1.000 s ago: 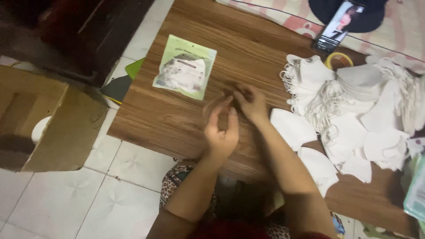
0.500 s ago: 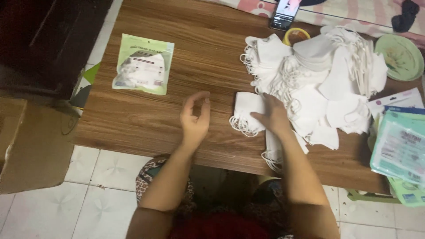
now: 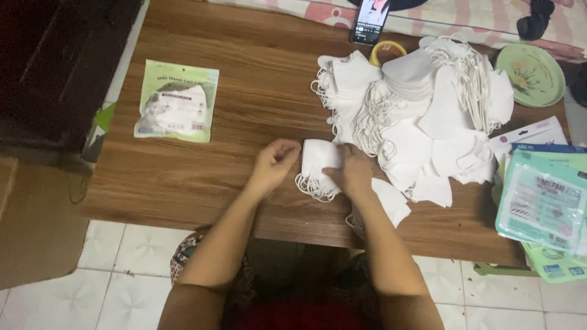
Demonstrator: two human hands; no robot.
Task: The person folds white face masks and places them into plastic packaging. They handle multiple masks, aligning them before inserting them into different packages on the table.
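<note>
Pinching a small stack of white face masks (image 3: 318, 168) at the table's (image 3: 244, 110) near edge, right hand (image 3: 351, 174) closed on it, left hand (image 3: 275, 165) loosely curled, empty; one filled green pouch (image 3: 176, 101) done, large loose mask heap (image 3: 422, 116) left unpacked.

A sealed packet (image 3: 176, 101) lies left of the mask heap (image 3: 416, 116), seemingly well apart.

Seen from above: low brown wooden table (image 3: 244, 91). Right hand (image 3: 353, 172) pressing on a small stack of white fabric face masks (image 3: 318, 160); left hand (image 3: 275, 162) curled just beside it. Big white mask heap (image 3: 422, 104) behind; green sealed packet (image 3: 176, 101) far left.
</note>
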